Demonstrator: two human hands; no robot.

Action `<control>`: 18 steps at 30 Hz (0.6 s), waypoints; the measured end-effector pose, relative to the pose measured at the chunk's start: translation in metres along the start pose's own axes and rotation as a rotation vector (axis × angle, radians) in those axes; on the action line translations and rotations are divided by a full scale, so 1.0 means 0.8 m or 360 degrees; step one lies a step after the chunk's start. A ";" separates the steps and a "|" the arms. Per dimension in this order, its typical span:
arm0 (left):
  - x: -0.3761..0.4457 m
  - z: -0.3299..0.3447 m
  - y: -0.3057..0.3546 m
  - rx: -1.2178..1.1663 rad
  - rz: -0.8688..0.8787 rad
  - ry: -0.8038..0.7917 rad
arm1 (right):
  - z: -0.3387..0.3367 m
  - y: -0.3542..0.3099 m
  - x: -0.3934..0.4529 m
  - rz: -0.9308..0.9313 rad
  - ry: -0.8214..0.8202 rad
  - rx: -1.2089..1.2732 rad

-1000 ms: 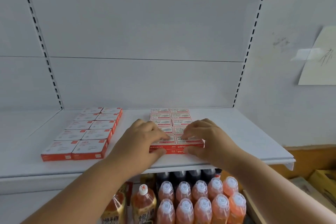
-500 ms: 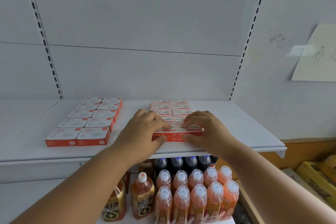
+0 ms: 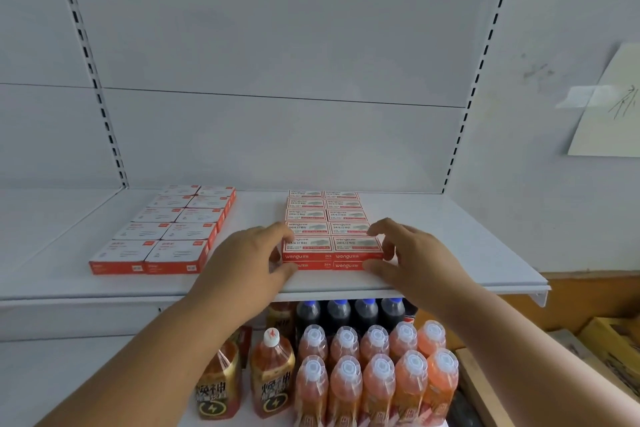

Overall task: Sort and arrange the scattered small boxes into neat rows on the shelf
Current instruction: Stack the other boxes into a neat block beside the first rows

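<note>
Grip loose: both hands (image 3: 249, 263) (image 3: 412, 260) flank staple boxes (image 3: 332, 246).

"wengu" and "24/6" on red staple boxes (image 3: 332, 246)
</note>
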State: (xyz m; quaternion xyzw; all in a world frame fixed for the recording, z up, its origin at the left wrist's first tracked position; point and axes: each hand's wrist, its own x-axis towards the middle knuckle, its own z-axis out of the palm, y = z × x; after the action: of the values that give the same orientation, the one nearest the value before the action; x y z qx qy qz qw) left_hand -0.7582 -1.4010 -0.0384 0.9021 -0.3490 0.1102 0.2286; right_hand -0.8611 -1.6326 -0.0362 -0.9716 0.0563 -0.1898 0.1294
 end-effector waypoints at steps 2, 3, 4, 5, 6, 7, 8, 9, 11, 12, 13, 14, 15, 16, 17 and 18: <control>0.000 0.001 0.002 0.0001 -0.0019 0.0016 | 0.001 0.001 0.001 0.0002 -0.0008 0.0084; 0.000 0.001 0.003 -0.0002 -0.0028 0.0022 | 0.001 0.002 0.001 0.0006 -0.0004 0.0117; 0.001 0.001 0.004 -0.0010 -0.0033 0.0027 | 0.001 0.003 0.002 0.0009 0.0002 0.0147; 0.001 0.001 0.004 -0.0022 -0.0036 0.0027 | 0.001 0.003 0.003 0.0018 0.0007 0.0185; 0.002 0.001 0.004 -0.0036 -0.0041 0.0019 | 0.001 0.004 0.003 0.0031 0.0005 0.0226; 0.002 0.001 0.003 -0.0051 -0.0048 0.0015 | 0.001 0.005 0.004 0.0045 -0.0003 0.0261; 0.002 0.001 0.003 -0.0062 -0.0054 0.0016 | 0.001 0.006 0.004 0.0054 -0.0014 0.0284; 0.003 0.001 0.003 -0.0072 -0.0064 0.0021 | 0.001 0.007 0.005 0.0060 -0.0023 0.0297; 0.002 0.002 0.003 -0.0077 -0.0071 0.0039 | 0.001 0.007 0.006 0.0068 -0.0024 0.0299; 0.001 0.002 0.003 -0.0076 -0.0070 0.0046 | 0.001 0.006 0.006 0.0070 -0.0019 0.0292; 0.001 0.002 0.003 -0.0076 -0.0069 0.0043 | 0.001 0.004 0.007 0.0072 -0.0016 0.0280; 0.001 0.003 0.002 -0.0079 -0.0070 0.0037 | 0.001 0.003 0.007 0.0074 -0.0019 0.0266; 0.002 0.003 0.002 -0.0082 -0.0072 0.0031 | 0.002 0.001 0.006 0.0078 -0.0026 0.0253; 0.003 0.004 0.002 -0.0088 -0.0070 0.0028 | 0.003 0.001 0.006 0.0078 -0.0028 0.0241; 0.004 0.004 0.001 -0.0095 -0.0065 0.0032 | 0.004 0.002 0.005 0.0075 -0.0027 0.0236; 0.004 0.005 0.000 -0.0098 -0.0055 0.0037 | 0.004 0.002 0.005 0.0069 -0.0024 0.0227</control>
State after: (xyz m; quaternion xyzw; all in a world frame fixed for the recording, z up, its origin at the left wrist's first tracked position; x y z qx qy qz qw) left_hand -0.7553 -1.4048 -0.0407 0.8993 -0.3338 0.1059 0.2621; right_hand -0.8563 -1.6343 -0.0382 -0.9599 0.0626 -0.1832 0.2030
